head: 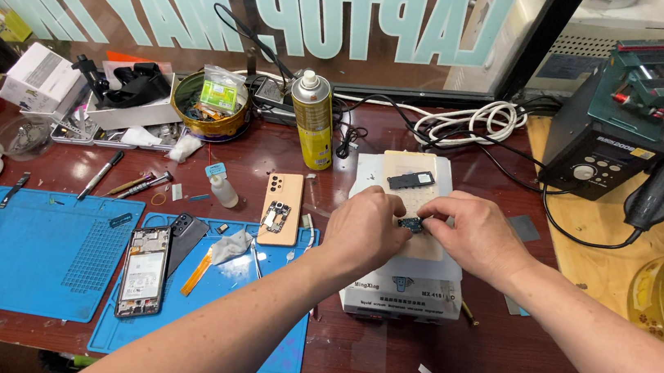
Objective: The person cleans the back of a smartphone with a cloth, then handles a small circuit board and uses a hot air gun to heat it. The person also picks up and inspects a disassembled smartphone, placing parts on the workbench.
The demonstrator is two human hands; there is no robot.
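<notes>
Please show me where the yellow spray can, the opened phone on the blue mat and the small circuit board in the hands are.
yellow spray can (313, 127), head view, middle of body
opened phone (144, 271), head view, centre of exposed inside
small circuit board (409, 223), head view, visible part between fingertips

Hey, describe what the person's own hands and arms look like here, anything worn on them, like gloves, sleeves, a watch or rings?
Both are bare. The left hand and right hand wear no gloves, and no rings show on the fingers in view. Both forearms are uncovered up to the picture's bottom edge: no sleeves, watch or wrist strap appear. No cables or markings show on them either.
</notes>
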